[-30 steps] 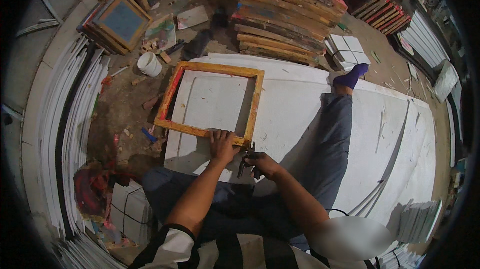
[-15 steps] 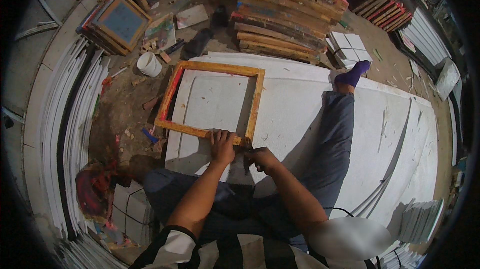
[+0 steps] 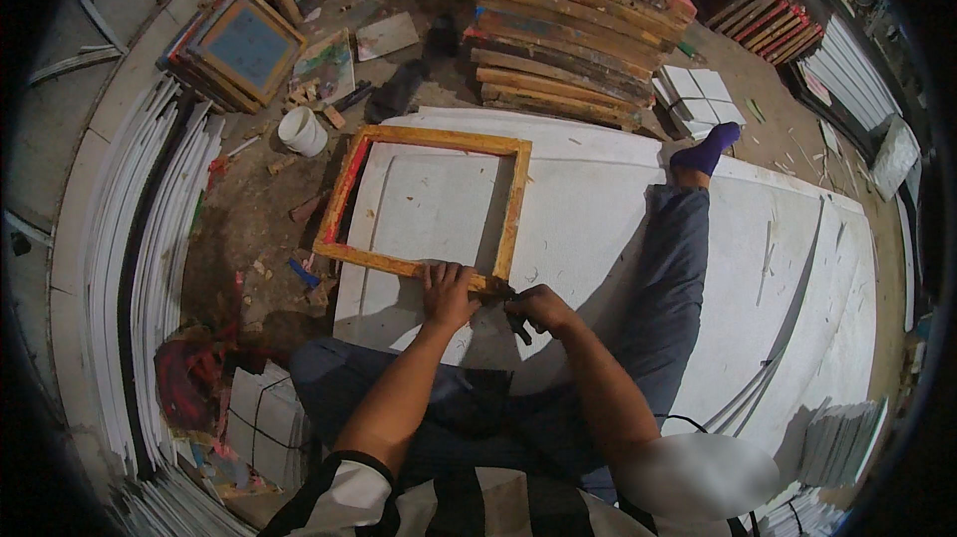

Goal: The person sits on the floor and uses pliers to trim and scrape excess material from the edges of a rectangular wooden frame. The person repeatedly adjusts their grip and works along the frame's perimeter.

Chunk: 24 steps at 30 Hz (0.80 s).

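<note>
A yellowish wooden frame (image 3: 518, 200) with an open middle and red paint inside its left rail lies over white sheets. My left hand (image 3: 448, 293) is closed over its near rail, close to the near right corner. At that corner my right hand (image 3: 541, 309) is closed round a dark hand tool (image 3: 518, 326), which looks like pliers. The tool's head meets the frame's corner; its handles point down toward my lap. What its jaws grip is too small to make out.
My outstretched leg (image 3: 666, 278) lies right of the frame on the white sheets (image 3: 788, 278). Stacked wooden frames (image 3: 568, 33) stand beyond. A white bucket (image 3: 302, 131) sits at the far left, and upright white boards (image 3: 125, 268) line the left side. Bundled sheets (image 3: 264, 417) lie near my left knee.
My right hand has moved slightly right and away from me, and the tool's handles have swung to the right. My left hand still grips the near rail.
</note>
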{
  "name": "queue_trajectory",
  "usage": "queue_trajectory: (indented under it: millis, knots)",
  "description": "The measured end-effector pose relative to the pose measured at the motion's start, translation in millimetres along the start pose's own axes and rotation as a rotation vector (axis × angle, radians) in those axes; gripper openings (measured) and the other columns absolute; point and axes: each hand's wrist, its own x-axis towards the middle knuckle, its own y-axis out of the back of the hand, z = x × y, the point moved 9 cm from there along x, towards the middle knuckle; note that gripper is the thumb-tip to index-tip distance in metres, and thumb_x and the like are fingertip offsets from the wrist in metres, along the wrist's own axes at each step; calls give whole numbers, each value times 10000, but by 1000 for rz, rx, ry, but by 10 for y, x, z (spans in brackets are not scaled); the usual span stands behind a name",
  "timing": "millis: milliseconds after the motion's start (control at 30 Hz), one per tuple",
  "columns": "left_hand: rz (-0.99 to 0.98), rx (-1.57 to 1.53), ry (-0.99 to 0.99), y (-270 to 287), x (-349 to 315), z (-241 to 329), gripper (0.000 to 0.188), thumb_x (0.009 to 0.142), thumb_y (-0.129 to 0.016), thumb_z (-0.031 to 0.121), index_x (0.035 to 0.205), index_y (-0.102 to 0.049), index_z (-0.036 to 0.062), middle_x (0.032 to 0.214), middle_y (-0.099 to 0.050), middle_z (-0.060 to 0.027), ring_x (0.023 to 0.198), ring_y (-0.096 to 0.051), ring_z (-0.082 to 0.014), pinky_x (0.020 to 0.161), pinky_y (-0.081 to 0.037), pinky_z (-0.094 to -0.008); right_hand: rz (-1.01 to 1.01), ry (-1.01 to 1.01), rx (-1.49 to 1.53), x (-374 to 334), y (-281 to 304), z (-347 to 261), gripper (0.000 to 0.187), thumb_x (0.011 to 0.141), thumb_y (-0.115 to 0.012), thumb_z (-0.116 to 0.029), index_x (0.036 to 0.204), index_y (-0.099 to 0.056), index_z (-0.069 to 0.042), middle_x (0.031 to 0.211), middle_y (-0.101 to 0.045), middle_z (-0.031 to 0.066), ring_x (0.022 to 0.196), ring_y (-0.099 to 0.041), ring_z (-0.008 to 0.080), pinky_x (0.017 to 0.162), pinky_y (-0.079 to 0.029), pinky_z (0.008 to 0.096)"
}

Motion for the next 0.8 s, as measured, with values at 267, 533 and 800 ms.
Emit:
queue_trajectory:
  millis: [267,533,800]
  knots:
    - [43,36,-20,8,11,40,620,714,-867,364,1246,-619,166,1261,-579,-84,1283,-461,-329,1201,-189,-630,-192,-112,202,76,-100,227,368,944,-692,-358,1020,-692,2,853,-702,107,722,-677,230,619,-593,424]
    - [59,103,-48,-54,-18,-59,626,698,-886,349,1235,-619,170,1250,-574,-95,1280,-462,-333,1205,-185,-628,-157,-157,418,-105,-458,124,354,981,-656,-338,1055,-639,8,858,-698,130,716,-703,249,608,-601,439]
    - [53,31,-12,19,15,29,552,735,-846,266,1231,-621,175,1252,-588,-77,1289,-465,-327,1205,-195,-618,149,-46,351,26,-606,226,251,937,-684,-240,963,-612,0,706,-644,121,537,-643,210,456,-528,341]
